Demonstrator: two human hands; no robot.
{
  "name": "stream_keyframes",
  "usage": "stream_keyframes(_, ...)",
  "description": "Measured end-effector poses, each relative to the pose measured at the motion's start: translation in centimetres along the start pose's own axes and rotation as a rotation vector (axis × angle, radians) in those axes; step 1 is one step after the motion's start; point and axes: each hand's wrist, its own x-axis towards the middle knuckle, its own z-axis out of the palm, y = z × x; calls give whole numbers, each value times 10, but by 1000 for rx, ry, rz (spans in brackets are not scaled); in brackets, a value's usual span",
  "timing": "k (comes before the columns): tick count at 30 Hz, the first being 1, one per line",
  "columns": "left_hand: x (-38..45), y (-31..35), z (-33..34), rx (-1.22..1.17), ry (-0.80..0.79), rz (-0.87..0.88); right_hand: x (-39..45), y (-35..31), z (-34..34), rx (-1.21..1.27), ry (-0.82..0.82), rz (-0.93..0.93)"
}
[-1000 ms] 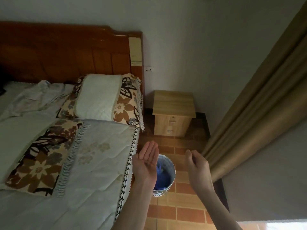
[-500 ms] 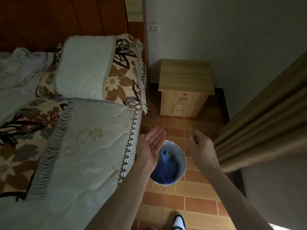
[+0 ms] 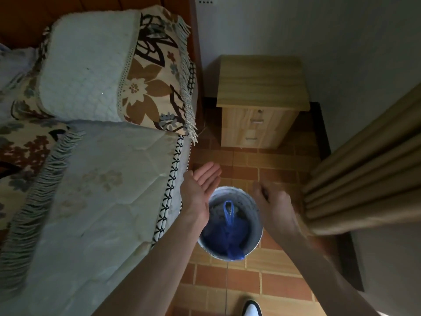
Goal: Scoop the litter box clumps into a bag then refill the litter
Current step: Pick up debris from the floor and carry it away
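Observation:
A round white bucket (image 3: 256,236) stands on the tiled floor between the bed and the curtain. Inside it lies a blue plastic bag (image 3: 229,233) with one handle loop sticking up. My left hand (image 3: 200,190) hovers over the bucket's left rim, palm up, fingers straight, holding nothing. My right hand (image 3: 274,204) hangs above the right rim with its back to the camera, slightly blurred, fingers loosely curled and empty. No litter box or scoop is in view.
A bed (image 3: 109,201) with a patterned pillow (image 3: 127,69) fills the left side. A wooden nightstand (image 3: 262,99) stands against the wall ahead. A tan curtain (image 3: 369,179) hangs on the right. My shoe (image 3: 251,310) shows at the bottom.
My view has tilted down and moved closer to the bucket. Both hands have reached lower toward its rim, staying empty.

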Motion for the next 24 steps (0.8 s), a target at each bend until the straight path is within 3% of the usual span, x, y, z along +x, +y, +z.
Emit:
stream_keyframes(17,46,-59,-25,386,62,202,6,57,19,-94,59,-6)
stream_keyframes(24,48,-74,-41,812,-65,465,4,65,16,-89,66,-8)
